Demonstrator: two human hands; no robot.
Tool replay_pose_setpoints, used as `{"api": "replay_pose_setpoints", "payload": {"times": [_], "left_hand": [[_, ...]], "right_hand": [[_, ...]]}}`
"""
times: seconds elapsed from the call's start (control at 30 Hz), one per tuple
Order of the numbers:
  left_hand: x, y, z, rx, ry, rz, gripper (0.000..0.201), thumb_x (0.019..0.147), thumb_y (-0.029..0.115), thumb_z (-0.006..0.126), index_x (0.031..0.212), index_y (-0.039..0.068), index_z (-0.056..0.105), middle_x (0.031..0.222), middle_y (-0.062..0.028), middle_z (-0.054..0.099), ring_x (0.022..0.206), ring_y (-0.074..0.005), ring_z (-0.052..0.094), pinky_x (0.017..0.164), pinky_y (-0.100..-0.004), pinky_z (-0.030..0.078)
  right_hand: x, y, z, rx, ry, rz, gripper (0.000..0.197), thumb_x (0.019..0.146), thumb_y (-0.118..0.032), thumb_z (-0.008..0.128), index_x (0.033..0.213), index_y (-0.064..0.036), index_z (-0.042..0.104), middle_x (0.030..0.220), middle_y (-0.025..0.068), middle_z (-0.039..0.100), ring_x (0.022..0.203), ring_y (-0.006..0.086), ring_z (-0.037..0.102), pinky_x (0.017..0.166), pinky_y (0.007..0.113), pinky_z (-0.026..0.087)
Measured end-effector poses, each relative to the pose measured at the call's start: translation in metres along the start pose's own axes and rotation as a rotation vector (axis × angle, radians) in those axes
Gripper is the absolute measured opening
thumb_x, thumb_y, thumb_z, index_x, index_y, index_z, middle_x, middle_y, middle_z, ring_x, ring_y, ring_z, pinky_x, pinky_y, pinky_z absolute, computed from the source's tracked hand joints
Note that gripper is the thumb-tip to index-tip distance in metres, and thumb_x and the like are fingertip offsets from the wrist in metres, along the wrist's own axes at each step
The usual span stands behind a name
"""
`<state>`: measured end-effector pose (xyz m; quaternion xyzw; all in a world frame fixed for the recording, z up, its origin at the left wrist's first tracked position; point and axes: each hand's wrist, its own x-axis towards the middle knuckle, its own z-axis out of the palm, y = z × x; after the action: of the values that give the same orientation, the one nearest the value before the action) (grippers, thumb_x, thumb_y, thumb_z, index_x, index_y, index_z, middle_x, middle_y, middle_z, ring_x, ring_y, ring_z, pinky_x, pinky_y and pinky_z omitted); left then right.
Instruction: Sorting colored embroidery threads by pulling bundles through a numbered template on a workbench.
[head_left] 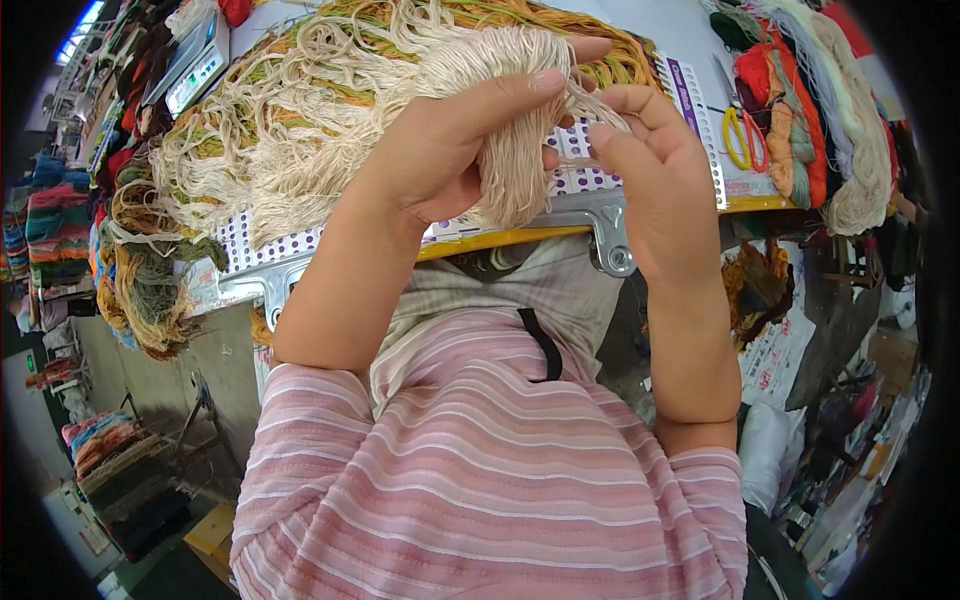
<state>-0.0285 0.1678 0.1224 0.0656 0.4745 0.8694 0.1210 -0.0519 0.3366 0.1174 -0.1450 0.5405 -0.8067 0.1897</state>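
Observation:
A thick hank of cream yarn (520,150) hangs over my left hand (455,140), whose fingers pass behind it while the thumb lies across its front. Close by on the right, my right hand (650,140) pinches a few cream strands drawn from the side of that hank between thumb and fingers. Beneath both hands lies a wide spread of loose cream yarn (310,130), mixed with orange and green yarn (600,38). It rests on a white board with purple dots (580,180). Two metal clamps (612,245) grip the board's near edge.
Yellow-handled scissors (737,140) and red-handled scissors (757,150) lie at the right, beside hanks of coloured yarn (790,130). A digital scale (195,75) sits at the far left. More hanks (145,270) droop over the left table edge. Stacked folded textiles (110,450) stand lower left.

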Motion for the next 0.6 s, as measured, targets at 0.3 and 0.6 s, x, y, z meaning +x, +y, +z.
{"api": "replay_pose_setpoints", "payload": {"times": [0.3,0.6], "left_hand": [[0.000,-0.001,-0.006,-0.013,-0.069,0.006,0.057,0.090,0.021,0.052,0.140,0.000,0.033,0.114,-0.0093,0.055,0.084,-0.0122,0.056,0.071,-0.0258,0.048],[0.001,-0.003,0.000,-0.100,-0.006,0.124,0.054,0.080,0.000,0.062,0.132,0.001,0.046,0.112,-0.0096,0.059,0.097,-0.0153,0.059,0.083,-0.0279,0.048]], "right_hand": [[0.002,0.004,-0.002,-0.045,-0.004,0.002,0.012,0.084,-0.004,0.058,0.096,-0.0007,0.060,0.087,0.0012,0.062,0.080,0.0056,0.053,0.074,0.020,0.040],[0.000,0.007,-0.004,0.032,-0.058,0.005,0.007,0.086,-0.005,0.056,0.090,-0.0014,0.059,0.087,0.0018,0.060,0.081,0.0086,0.052,0.077,0.025,0.040]]}}
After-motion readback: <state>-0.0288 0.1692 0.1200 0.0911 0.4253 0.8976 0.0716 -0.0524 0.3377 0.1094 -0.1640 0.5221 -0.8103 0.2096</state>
